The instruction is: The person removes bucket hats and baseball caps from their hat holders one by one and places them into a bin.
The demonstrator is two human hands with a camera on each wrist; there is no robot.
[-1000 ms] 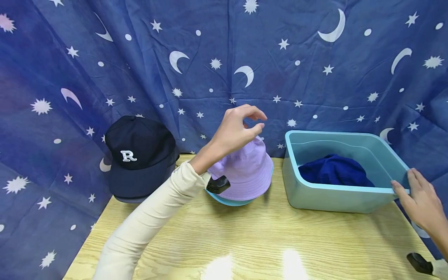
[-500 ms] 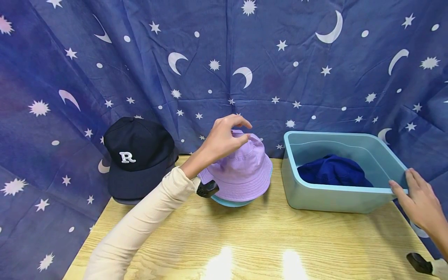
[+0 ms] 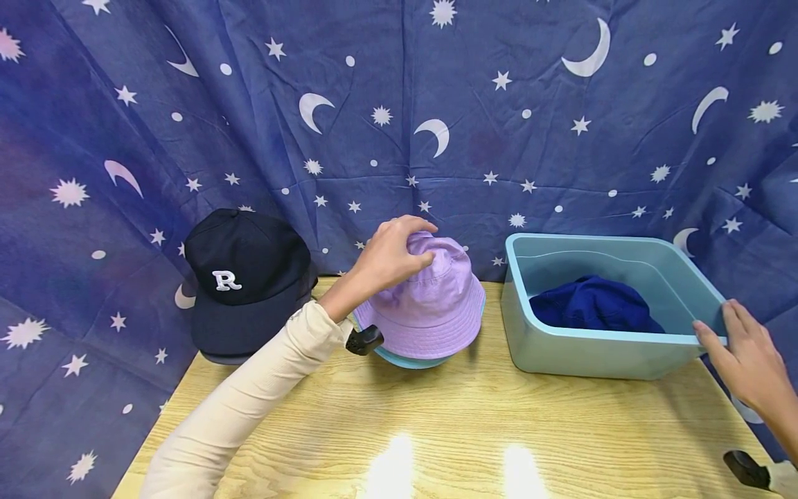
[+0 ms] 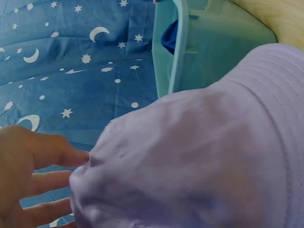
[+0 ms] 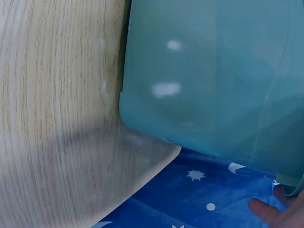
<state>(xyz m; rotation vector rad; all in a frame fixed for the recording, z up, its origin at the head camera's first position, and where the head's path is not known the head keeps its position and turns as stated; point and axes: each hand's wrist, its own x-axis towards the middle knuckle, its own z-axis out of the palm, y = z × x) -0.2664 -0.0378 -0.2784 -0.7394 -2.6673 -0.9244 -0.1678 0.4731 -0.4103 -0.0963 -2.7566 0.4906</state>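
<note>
My left hand [image 3: 393, 253] reaches over the crown of a lilac bucket hat [image 3: 430, 312], thumb and fingers apart in a C shape. In the left wrist view, its fingertips [image 4: 80, 159] meet the top of the crown, with no cloth visibly pinched. A light-blue brim [image 3: 411, 361] shows under the lilac one. My right hand [image 3: 751, 357] grips the front right corner of a teal plastic bin [image 3: 598, 355], its thumb near the front rim. Inside the bin lies a crumpled dark blue cloth item [image 3: 595, 305], perhaps a hat; its full shape is hidden.
A black baseball cap [image 3: 246, 277] with a white letter R stands at the left, its brim toward me. Everything rests on a wooden table [image 3: 474, 423]. A blue curtain [image 3: 374, 83] with moons and stars hangs close behind.
My left hand has come down and to the left, from above the lilac bucket hat to its crown. The right hand stays on the bin.
</note>
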